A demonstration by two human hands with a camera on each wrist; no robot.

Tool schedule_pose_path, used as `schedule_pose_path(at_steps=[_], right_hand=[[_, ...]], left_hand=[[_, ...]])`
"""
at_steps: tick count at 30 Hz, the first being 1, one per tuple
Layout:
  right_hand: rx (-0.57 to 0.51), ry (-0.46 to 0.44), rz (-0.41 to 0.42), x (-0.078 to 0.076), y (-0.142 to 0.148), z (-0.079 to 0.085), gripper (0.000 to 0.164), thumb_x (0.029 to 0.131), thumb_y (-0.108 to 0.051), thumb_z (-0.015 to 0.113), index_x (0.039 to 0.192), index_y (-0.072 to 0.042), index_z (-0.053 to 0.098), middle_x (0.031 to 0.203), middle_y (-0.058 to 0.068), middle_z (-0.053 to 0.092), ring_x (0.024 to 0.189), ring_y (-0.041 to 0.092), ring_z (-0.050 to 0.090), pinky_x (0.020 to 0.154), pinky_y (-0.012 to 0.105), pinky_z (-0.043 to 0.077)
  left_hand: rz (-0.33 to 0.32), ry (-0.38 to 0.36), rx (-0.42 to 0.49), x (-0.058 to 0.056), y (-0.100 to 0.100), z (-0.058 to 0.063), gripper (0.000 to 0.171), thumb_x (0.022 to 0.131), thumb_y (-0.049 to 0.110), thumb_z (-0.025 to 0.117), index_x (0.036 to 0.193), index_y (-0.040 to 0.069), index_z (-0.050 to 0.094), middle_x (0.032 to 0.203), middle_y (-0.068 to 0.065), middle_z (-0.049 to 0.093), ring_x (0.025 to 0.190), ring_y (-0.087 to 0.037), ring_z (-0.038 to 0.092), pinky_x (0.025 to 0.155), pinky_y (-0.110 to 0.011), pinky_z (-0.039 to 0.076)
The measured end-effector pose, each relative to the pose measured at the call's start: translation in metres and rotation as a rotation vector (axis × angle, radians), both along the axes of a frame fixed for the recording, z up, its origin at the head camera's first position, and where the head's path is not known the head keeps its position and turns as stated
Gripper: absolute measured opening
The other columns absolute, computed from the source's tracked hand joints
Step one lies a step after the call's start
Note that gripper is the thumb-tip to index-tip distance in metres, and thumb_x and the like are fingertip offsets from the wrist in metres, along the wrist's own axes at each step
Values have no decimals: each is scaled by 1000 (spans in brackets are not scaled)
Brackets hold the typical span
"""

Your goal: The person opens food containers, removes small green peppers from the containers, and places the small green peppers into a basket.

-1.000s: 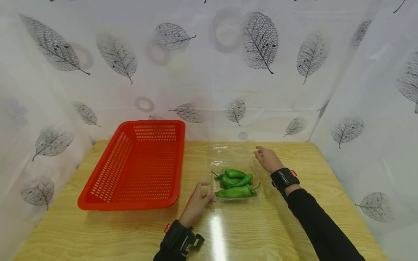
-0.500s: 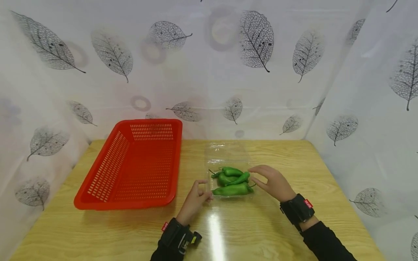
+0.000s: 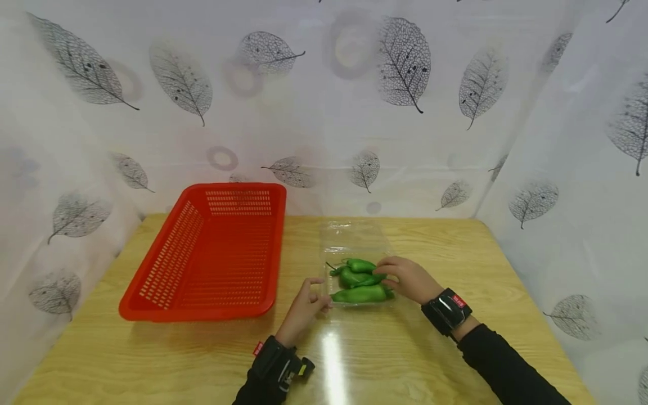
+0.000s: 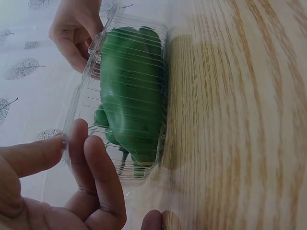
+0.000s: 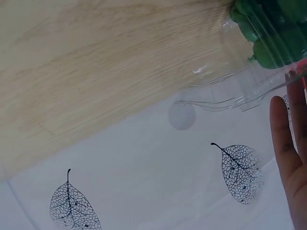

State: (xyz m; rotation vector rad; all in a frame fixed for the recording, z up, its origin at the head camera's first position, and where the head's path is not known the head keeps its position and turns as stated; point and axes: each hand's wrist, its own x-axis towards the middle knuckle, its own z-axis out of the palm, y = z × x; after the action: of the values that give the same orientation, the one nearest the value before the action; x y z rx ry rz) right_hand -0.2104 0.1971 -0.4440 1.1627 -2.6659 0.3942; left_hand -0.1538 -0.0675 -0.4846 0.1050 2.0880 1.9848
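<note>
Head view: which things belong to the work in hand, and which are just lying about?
In the work:
clear box, edge pinched by the left hand
green peppers inside it, with the right hand at them

Apparently just there:
red basket, untouched, role unclear
wooden table underneath
leaf-print sheet behind

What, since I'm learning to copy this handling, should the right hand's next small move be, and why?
I'd probably have the right hand pinch the slim pepper securely: its fingertips are at that pepper's end, though a firm grip isn't clear, while the left hand holds the edge of the clear box.
</note>
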Motion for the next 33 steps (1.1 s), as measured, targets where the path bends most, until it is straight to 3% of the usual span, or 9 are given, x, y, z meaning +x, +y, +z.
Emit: schedule_pose_path(at_steps=[7,11,14,17,20,23,26,33], right_hand=[[63,-51,17,-6,5,2,28,73,-7,77,101,-7,70,103,6,66,94,21,64,81,32,53],[38,-38,25,-5,10,2,29,73,-6,77,101,-7,70,103,5,66,94,21,64,81,32,53],[-18,-14,25,-1,14,3,29,72,-6,78,100,-8,70,101,4,66,93,20,64,80,32,53],[-70,12,15,6,19,4,30,72,-7,78,100,-9,70,100,3,66,92,19,64,80,31,53],[-104,37,0,17,23,4,31,71,-8,79,101,-10,70,100,3,67,92,19,64,79,31,53],[-132,66,-4,29,27,1,34,68,-7,80,101,-9,70,99,5,68,92,20,64,78,32,53],[-163,94,4,39,29,-5,37,65,-5,82,100,-8,69,99,6,68,92,20,65,77,32,54],[-220,119,39,53,32,-16,37,64,-5,82,98,-8,69,98,5,67,92,20,64,77,32,54]], left_hand=[[-5,7,-5,2,8,0,44,94,8,53,131,-3,33,87,-27,64,79,-24,63,74,-31,51],[-2,23,-83,2,9,2,45,94,13,55,132,-1,35,86,-23,64,79,-24,62,70,-30,49],[26,43,-218,4,9,5,47,93,18,57,133,3,37,89,-18,63,79,-23,61,65,-29,46],[94,100,-423,6,10,10,48,91,23,60,132,6,41,97,-15,59,82,-24,59,65,-31,45],[165,216,-639,8,12,16,46,88,22,64,128,6,48,108,-16,54,93,-28,55,73,-36,44],[185,361,-769,6,17,26,42,85,20,68,124,7,55,114,-18,51,103,-32,50,83,-41,42],[134,483,-822,0,21,40,38,84,18,69,119,8,60,115,-16,54,105,-31,51,86,-42,43],[-129,687,-944,-19,40,75,33,83,24,71,112,9,65,105,-8,60,92,-21,57,78,-35,48]])
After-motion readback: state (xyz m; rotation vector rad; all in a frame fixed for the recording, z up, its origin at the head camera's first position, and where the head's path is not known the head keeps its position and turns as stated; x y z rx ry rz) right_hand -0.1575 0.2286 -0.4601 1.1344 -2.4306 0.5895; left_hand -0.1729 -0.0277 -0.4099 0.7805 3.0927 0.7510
